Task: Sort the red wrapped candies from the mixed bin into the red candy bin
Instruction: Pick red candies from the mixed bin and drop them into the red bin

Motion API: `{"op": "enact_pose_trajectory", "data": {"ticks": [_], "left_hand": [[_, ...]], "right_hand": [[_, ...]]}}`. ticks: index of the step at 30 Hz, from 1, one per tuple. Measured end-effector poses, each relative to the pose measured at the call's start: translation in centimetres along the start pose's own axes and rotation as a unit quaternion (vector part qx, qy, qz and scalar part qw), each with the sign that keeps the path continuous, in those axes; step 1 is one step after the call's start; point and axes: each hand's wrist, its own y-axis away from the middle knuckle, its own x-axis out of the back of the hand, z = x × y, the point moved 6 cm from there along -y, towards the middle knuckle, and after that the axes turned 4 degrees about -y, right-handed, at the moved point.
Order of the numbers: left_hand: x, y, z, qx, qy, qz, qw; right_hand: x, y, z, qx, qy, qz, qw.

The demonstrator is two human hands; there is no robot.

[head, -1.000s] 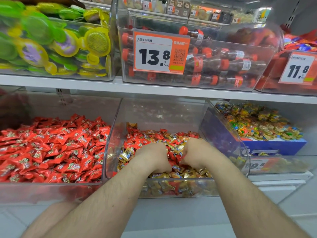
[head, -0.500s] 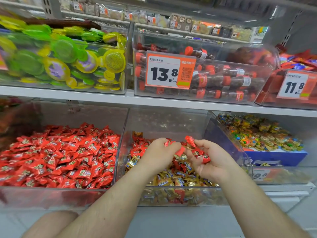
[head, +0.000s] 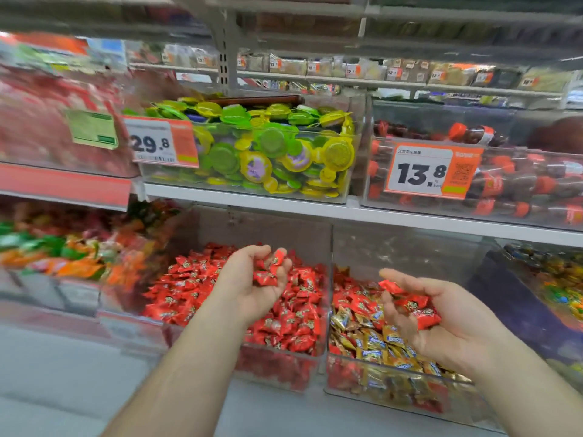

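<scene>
While a few red candies (head: 268, 272) lay cupped in the left hand (head: 252, 285), that hand hung palm-up over the red candy bin (head: 277, 367), its fingers curled loosely round the wrappers rather than pinching any one of them. The right hand (head: 441, 323) was also palm-up, fingers spread and only a little bent, with another small heap of red candies (head: 413, 305) resting on them, and it hovered over the mixed bin (head: 378, 389), just beside the clear wall that parted the two bins. The red candy bin was already well filled with matching red wrappers, so a good deal of sorting looked done, or it had been stocked that way to begin with; I could not tell which. In the mixed bin, gold-wrapped candies (head: 372, 339) lay toward the front and plenty of red ones (head: 353, 298) were piled toward the back, so I judged the job far from over: both handfuls had yet to be dropped, and many more scoops would be needed. Above these, on the next shelf, stood a clear box of green and yellow round packets (head: 268, 152) with a price tag (head: 161, 141) reading 29.8, and to its right a box of small cola-bottle sweets behind a tag (head: 432, 170) reading 13.8. The left edge of the shelves was blurred, showing only orange and green wrappers.
</scene>
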Motion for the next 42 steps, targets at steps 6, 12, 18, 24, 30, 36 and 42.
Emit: {"op": "enact_pose_trajectory", "data": {"ticks": [6,12,18,24,30,36,42], "left_hand": [[4.1,-1.5,2.9,-0.062,0.004,0.061,0.996],[4.8,-3.2,3.8,-0.116,0.021,0.048,0.992],[3.9,-2.5,6.1,-0.325,-0.628,0.19,0.681],[5.2,-4.4,1.5,-0.111,-0.918,0.045,0.378],[7.6,-4.1,3.8,-0.033,-0.923,0.115,0.366],[8.9,-3.7,6.2,-0.064,-0.889,0.192,0.411],[5.5,-2.4,6.0,-0.245,-0.827,0.167,0.477]], "right_hand": [[-7.2,-1.0,1.7,-0.037,0.087,-0.044,0.995],[-12.1,-5.7,3.2,-0.017,0.131,-0.012,0.991],[-13.8,-8.5,3.7,0.078,0.294,0.008,0.953],[-14.4,-11.4,5.3,0.17,0.795,-0.011,0.582],[-12.7,-13.4,9.2,0.054,0.922,-0.074,0.376],[-12.0,-12.9,7.7,-0.022,0.979,0.022,0.203],[-15.0,-9.6,5.1,0.212,0.923,0.069,0.314]]}}
